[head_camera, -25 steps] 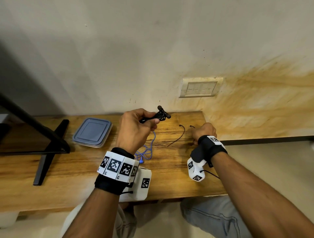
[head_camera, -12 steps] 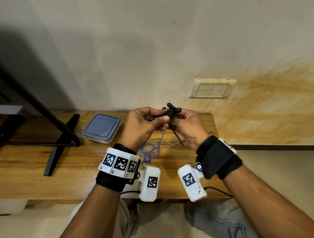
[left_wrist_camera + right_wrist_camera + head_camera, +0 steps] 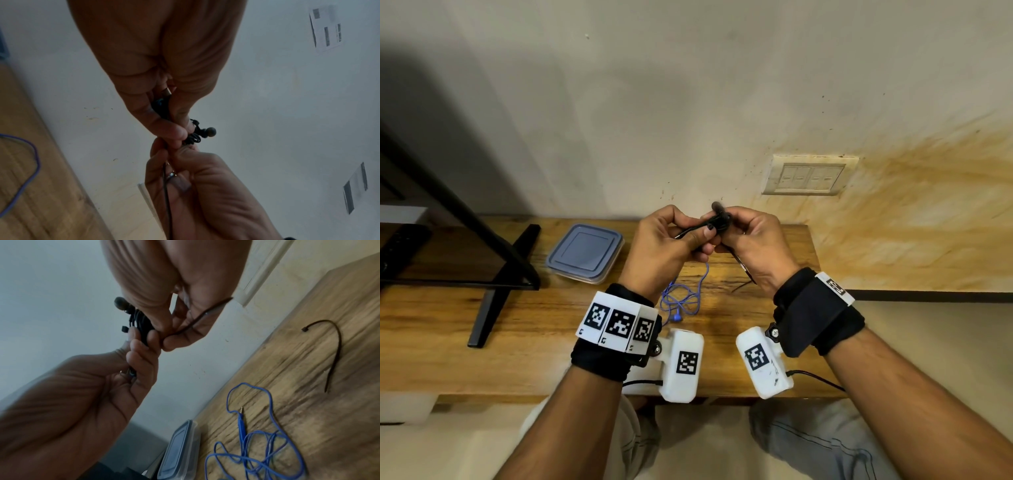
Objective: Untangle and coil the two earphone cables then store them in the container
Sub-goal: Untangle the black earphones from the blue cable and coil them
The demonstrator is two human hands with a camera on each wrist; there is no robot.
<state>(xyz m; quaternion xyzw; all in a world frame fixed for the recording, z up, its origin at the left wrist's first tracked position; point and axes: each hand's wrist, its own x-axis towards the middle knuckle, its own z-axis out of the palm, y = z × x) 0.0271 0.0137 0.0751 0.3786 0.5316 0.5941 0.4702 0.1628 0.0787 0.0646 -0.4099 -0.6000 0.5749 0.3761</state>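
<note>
My left hand grips a coiled black earphone bundle above the table, one earbud sticking out past the fingers. My right hand meets it from the right, fingertips against the bundle, and pinches a thin black tie that trails down over the palm. The blue earphone cable lies loose on the wooden table below the hands, its plug showing. The grey-lidded plastic container sits shut at the back left.
A second black tie lies on the table right of the blue cable. A black stand leg and a dark shelf take up the left. The wall with a switch plate is right behind the hands.
My right hand left the table with a black tie and came up to the bundle held by my left hand. Both hands now work together at the bundle.
</note>
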